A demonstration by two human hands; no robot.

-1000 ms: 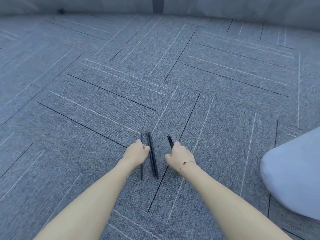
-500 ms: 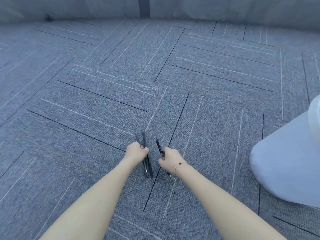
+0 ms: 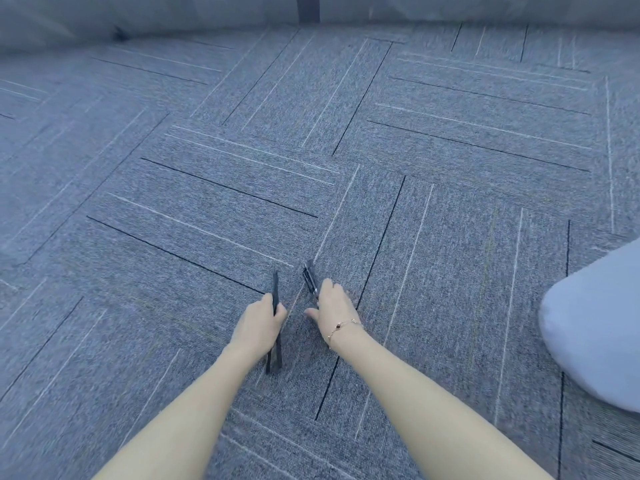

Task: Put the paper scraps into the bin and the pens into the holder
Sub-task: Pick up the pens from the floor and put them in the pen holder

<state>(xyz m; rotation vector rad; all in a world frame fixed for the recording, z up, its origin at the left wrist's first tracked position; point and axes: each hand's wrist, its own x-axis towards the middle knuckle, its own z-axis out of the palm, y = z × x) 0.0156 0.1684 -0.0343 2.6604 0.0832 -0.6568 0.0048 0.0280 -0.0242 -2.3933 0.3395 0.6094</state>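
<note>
Grey carpet floor [image 3: 450,202] with dark and pale stripes fills the view; a pale grey cushion-like shape [image 3: 595,330] sits at the right edge; the left hand [image 3: 258,325] has its fingers clamped on black pens [image 3: 275,296]; the right hand [image 3: 332,308] rests low, fingers on another black pen [image 3: 310,277], whether clamped I cannot tell; a thin bracelet [image 3: 341,325] circles the right wrist.

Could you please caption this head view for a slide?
Left hand and right hand each grip black pens above grey carpet.
</note>
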